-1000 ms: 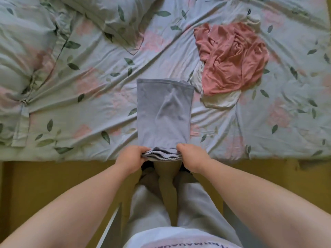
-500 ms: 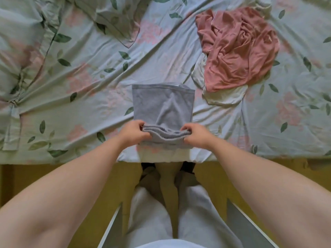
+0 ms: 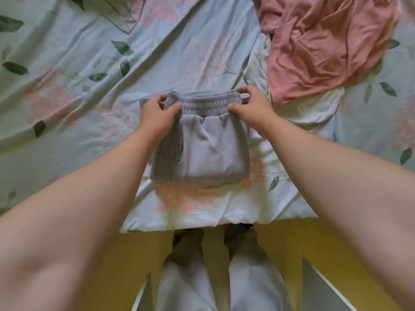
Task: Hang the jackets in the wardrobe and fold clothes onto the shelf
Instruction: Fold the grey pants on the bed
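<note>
The folded grey garment point(image 3: 213, 151) is lying near the bed's point(image 3: 78, 142) front edge. The left hand point(image 3: 157, 115) and right hand point(image 3: 249, 106) are each pinching one end of its elastic waistband point(image 3: 208, 104), fingers curled. A crumpled pink garment point(image 3: 325, 48) is lying toward the bed's far right corner, on top of a white one point(image 3: 314, 108).

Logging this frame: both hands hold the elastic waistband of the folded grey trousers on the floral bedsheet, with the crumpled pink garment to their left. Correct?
No. The head view shows the crumpled pink garment to the right of the folded grey trousers; the left hand and right hand do hold the waistband.
</note>
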